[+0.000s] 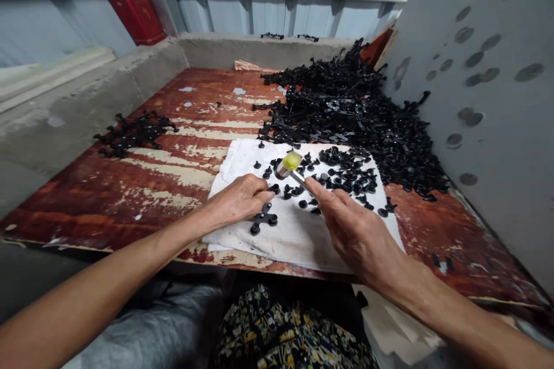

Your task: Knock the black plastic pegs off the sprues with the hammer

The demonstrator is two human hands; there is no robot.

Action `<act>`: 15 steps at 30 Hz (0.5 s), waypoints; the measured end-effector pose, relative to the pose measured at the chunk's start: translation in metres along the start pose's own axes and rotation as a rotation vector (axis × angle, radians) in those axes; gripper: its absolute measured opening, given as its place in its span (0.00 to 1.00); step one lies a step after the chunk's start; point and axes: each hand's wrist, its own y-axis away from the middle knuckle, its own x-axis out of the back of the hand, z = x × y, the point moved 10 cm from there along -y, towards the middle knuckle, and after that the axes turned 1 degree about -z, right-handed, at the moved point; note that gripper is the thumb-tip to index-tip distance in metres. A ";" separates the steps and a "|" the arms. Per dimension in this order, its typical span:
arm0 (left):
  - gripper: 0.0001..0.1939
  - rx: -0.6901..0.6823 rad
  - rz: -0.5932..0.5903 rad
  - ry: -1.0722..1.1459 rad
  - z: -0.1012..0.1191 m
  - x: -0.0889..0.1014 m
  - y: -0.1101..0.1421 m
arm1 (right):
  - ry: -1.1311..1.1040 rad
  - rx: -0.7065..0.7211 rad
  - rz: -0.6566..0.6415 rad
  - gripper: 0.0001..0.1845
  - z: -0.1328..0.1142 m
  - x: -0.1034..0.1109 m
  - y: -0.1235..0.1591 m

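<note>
My right hand [350, 225] is closed round the handle of a small hammer [289, 164] with a yellow head, raised just above a white cloth [298, 236]. My left hand [240, 199] rests on the cloth with its fingers curled, pressing down on a black cross-shaped plastic part [264, 220] with round ends. Several small black caps [346, 176] lie scattered on the cloth past the hammer.
A large heap of black plastic parts [355, 109] fills the far right of the worn red board [164, 179]. A smaller pile [132, 134] lies at the left. A grey spotted panel [489, 104] stands on the right; a concrete ledge [64, 109] borders the left.
</note>
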 end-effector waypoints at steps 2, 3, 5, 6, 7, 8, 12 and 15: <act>0.16 -0.002 0.014 0.001 -0.001 0.001 0.000 | -0.036 -0.007 0.072 0.33 -0.001 0.006 0.001; 0.16 -0.003 0.018 0.001 -0.002 0.001 0.000 | -0.025 0.001 0.069 0.34 -0.003 0.005 0.001; 0.15 -0.008 0.019 0.006 -0.001 0.001 0.000 | 0.029 0.014 -0.011 0.36 -0.007 -0.002 -0.001; 0.15 -0.011 0.017 0.009 -0.001 0.000 0.000 | 0.041 0.018 -0.050 0.36 -0.008 -0.005 -0.002; 0.15 -0.014 0.017 0.011 0.000 0.000 0.001 | 0.033 0.013 -0.063 0.35 -0.008 -0.005 -0.003; 0.16 -0.015 0.023 0.007 0.001 0.001 0.001 | 0.012 0.000 -0.047 0.34 -0.007 -0.002 -0.004; 0.16 0.001 0.045 -0.033 0.005 0.004 0.004 | -0.005 -0.041 -0.051 0.36 -0.002 -0.002 -0.006; 0.16 0.008 0.026 -0.031 0.007 0.003 0.005 | -0.036 -0.059 -0.109 0.37 0.000 -0.008 -0.004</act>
